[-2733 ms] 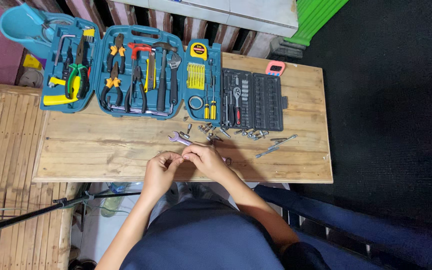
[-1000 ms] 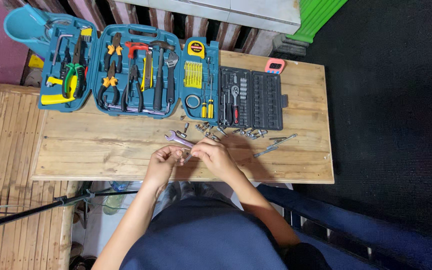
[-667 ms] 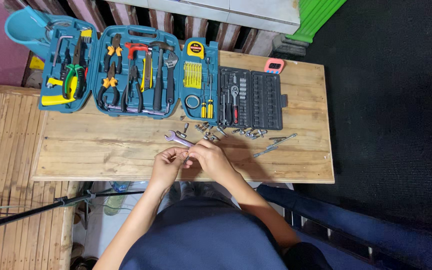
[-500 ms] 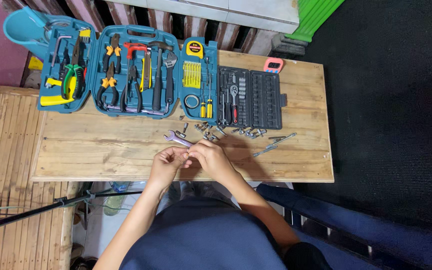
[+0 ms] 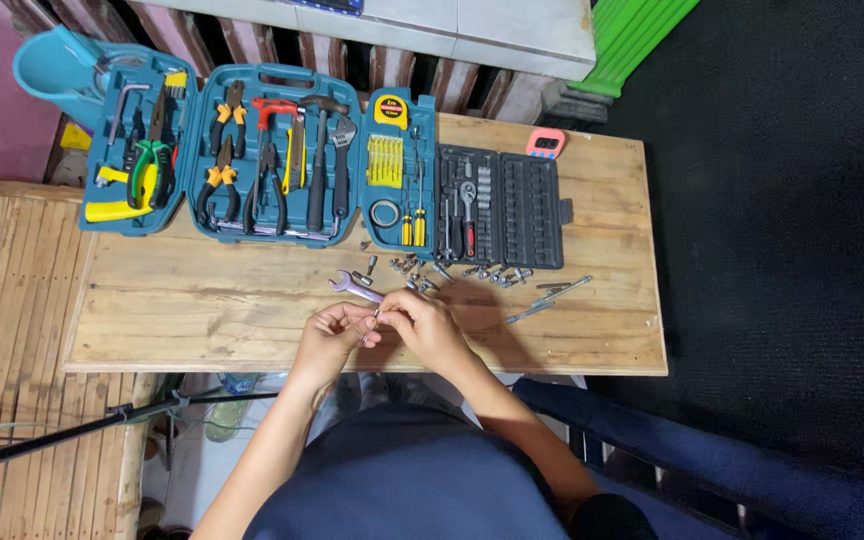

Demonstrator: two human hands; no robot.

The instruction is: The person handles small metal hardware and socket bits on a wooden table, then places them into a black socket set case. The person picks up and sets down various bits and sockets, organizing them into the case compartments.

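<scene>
Makeshift workshop, wooden bench [image 5: 202,310], tool case [image 5: 282,150]

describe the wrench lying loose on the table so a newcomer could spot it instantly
Start at the teal tool case open along the wooden table's far edge. Come toward the person from its right end: the small silver wrench lies flat just beyond the left hand. Unlike the scattered sockets nearby, it is long with an open jaw.

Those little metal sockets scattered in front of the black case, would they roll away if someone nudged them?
Probably yes: the sockets look like short round cylinders lying loose on the flat wooden table, so a nudge would likely roll them. Their bare metal sheen suggests they are stiff, heavy for their size and somewhat slippery. The wrench nearby looks flat and should stay put.
</scene>
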